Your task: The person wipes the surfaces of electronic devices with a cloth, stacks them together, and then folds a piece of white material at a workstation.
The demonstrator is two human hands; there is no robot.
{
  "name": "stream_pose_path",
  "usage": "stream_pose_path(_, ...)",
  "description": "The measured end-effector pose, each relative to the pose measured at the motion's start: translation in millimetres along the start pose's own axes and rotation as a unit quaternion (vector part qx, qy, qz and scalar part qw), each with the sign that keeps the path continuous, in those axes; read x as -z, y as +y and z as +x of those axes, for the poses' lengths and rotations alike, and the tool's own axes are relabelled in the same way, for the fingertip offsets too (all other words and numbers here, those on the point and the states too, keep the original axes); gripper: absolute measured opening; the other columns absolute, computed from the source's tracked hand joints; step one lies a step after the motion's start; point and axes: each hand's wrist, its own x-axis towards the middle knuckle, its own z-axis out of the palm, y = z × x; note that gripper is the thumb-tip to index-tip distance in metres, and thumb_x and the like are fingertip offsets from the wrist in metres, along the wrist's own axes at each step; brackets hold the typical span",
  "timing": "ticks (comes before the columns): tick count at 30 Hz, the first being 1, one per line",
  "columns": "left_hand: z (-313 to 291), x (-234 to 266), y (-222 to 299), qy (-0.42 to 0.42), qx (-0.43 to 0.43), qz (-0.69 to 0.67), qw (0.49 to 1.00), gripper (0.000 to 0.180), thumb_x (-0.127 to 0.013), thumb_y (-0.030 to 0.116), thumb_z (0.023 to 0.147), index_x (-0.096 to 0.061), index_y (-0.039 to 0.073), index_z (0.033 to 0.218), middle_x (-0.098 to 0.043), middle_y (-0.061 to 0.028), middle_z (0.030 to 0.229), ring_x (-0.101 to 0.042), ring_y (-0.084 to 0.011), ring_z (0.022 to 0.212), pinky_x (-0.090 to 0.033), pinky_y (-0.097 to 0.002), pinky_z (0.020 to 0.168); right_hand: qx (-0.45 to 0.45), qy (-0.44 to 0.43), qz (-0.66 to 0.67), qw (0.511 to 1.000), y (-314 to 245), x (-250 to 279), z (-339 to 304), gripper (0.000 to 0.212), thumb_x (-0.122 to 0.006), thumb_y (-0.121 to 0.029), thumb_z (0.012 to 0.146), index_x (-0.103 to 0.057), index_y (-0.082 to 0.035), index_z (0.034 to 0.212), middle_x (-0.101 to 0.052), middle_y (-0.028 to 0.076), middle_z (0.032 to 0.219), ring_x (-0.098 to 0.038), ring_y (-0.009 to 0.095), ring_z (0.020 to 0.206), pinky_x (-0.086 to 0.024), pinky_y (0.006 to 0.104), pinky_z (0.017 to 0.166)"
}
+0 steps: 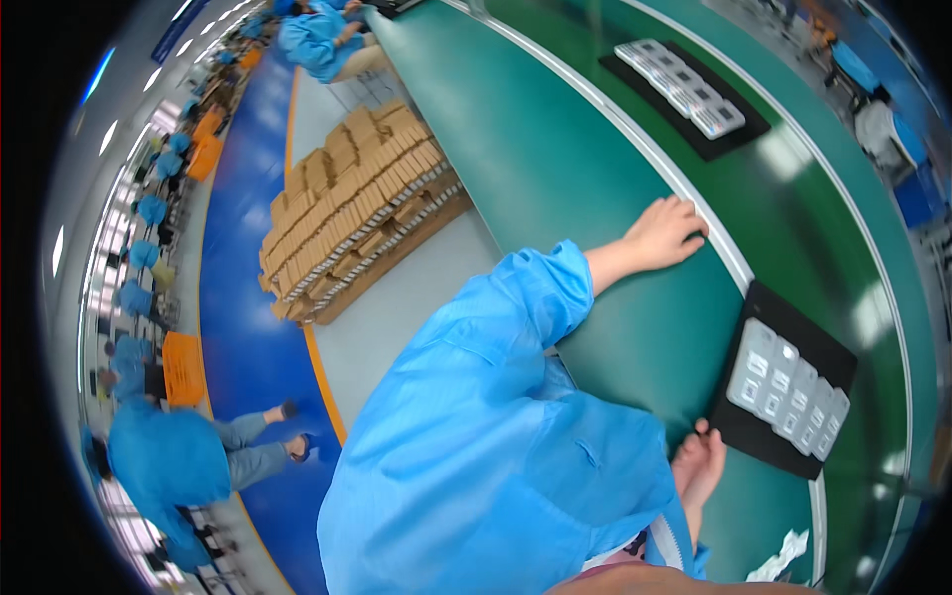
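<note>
My left hand (666, 233) rests on the green tabletop (555, 129), its fingers apart and slightly bent beside the metal rail (635, 124). Nothing shows in it. My right hand (700, 461) is lower in view, by the near left corner of a black tray (729, 421). Its fingers are loosely bent, with the tips at or very near that corner; I see no grip round it. Several light-grey, rounded-corner packs (788, 392) lie in a row on this tray. The tray lies across the rail, partly over the table and partly over the dark green belt (878, 377).
Farther up the belt lies another black tray (759, 127) with similar packs (679, 87). Crumpled white paper (778, 555) is near the lower rail. Left of the table stands a pallet stacked with brown cartons (357, 198). People in blue coats (322, 40) sit and walk farther off.
</note>
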Motion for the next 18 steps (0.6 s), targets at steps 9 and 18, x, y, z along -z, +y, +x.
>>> stream_pose_path(9,7,48,-54,-0.067,0.19,-0.342,0.918,0.03,-0.058,0.021,0.096,-0.063,0.003,0.121,-0.068,-0.005,0.104,-0.061,-0.0129,0.097,-0.047,-0.0251,0.087,0.049,-0.383,-0.446,0.807,45,-123,-13,0.02,-0.057,-0.022,0.096,-0.067,-0.007,0.106,-0.063,0.01,0.101,-0.063,0.017,0.093,-0.05,0.0301,0.078)
stream_pose_path(18,-83,83,1,-0.09,0.072,-0.133,0.984,0.029,-0.057,0.012,0.094,-0.062,0.004,0.122,-0.06,-0.0098,0.117,-0.056,-0.0192,0.11,-0.042,-0.0307,0.097,0.463,0.256,-0.659,0.534,-66,-8,-13,0.022,-0.057,0.003,0.083,-0.066,-0.007,0.101,-0.063,0.011,0.081,-0.062,0.028,0.067,-0.052,0.0366,0.061)
